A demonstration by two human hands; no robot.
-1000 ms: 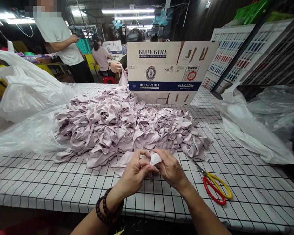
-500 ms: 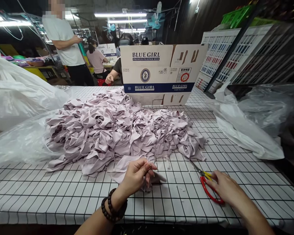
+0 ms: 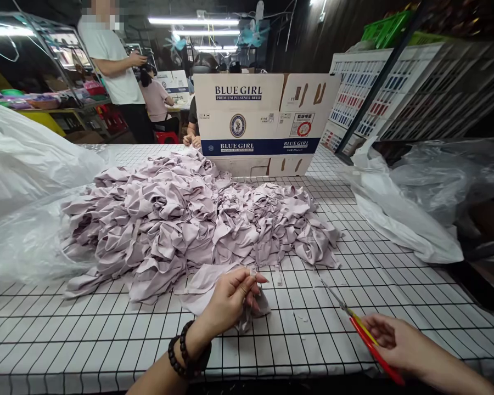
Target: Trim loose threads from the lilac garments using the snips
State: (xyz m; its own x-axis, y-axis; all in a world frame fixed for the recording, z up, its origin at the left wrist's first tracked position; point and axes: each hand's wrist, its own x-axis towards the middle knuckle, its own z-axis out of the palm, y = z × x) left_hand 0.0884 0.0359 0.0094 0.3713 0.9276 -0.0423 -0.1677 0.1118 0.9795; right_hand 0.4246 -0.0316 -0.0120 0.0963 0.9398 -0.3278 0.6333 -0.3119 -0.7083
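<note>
The scissors (image 3: 359, 325) lie slantwise by the tabletop's (image 3: 86, 329) near edge, toward its right corner. Their long axis runs from the red and yellow plastic loops up to slim steel blades, which are together and point at the far left. The right hand (image 3: 399, 343) has its grip closed around the loops. The left hand (image 3: 228, 302), with a dark bead bracelet (image 3: 181, 354) on its wrist, pinches a soft, limp lilac fabric piece (image 3: 201, 280) between thumb and fingertips. Behind it a crumpled heap of the same cloth (image 3: 181, 219) covers the gridded tabletop's middle. A printed cardboard box (image 3: 263, 120) stands at the far edge.
</note>
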